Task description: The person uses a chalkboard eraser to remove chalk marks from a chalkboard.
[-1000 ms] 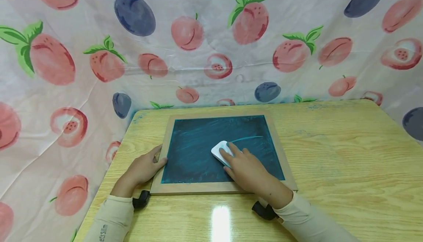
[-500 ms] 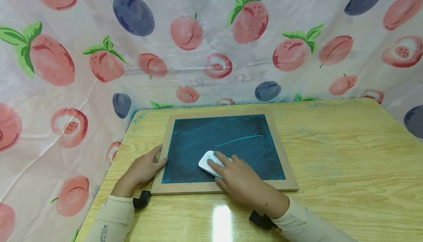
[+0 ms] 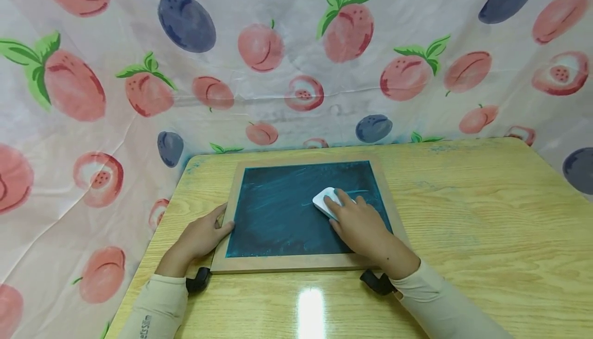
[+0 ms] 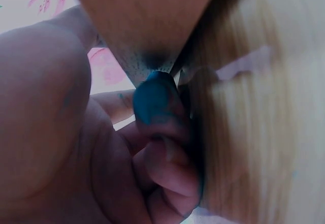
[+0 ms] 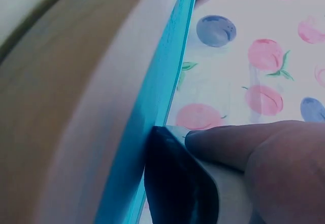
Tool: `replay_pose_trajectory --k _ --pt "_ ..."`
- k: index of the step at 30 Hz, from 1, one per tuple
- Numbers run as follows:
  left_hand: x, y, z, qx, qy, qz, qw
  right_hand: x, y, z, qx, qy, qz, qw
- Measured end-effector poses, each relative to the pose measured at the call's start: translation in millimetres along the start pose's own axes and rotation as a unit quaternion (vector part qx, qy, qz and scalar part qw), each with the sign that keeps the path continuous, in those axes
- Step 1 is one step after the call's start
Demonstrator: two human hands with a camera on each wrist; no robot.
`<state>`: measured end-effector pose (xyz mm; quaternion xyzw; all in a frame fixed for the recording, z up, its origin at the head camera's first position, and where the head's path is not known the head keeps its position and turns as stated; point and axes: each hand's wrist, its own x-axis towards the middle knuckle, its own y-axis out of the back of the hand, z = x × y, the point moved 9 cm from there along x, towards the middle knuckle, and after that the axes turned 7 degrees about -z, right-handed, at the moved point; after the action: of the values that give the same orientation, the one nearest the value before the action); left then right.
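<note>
Right hand (image 3: pixel 363 226): since half a second ago, yours has moved the white eraser (image 3: pixel 321 199) away from the near edge of the chalkboard (image 3: pixel 273 220), toward its far right corner; thumb and fingers hold it, right of centre.
Chalk line (image 3: pixel 360 191): pale blue, partly hidden by your hand and eraser.
Left hand (image 3: pixel 199 236): yours grips the chalkboard's left edge.
Worktop (image 3: pixel 491 200): yellow wood grain; the chalkboard lies nearer its left edge.

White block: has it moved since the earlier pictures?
Yes: in the head view, the white block sits farther right and higher, judged against the wooden frame.
</note>
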<state>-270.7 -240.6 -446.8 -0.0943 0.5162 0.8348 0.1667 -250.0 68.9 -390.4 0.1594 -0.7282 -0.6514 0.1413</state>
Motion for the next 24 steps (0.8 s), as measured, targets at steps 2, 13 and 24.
replay_pose_trajectory --k 2,13,24 --pt "-0.2 -0.1 -0.4 0.002 -0.001 0.001 1.0000 0.5 -1 0 -0.001 0.002 0.001 1.0000" --pt "0.7 -1.8 -1.3 0.005 -0.006 0.005 1.0000 -3.8 -1 -11 -0.018 0.013 0.017 0.9996" --pt "1.8 -4.8 -3.4 -0.008 -0.004 0.002 1.0000 -24.3 -12 -63 -0.010 0.117 -0.024 0.9928"
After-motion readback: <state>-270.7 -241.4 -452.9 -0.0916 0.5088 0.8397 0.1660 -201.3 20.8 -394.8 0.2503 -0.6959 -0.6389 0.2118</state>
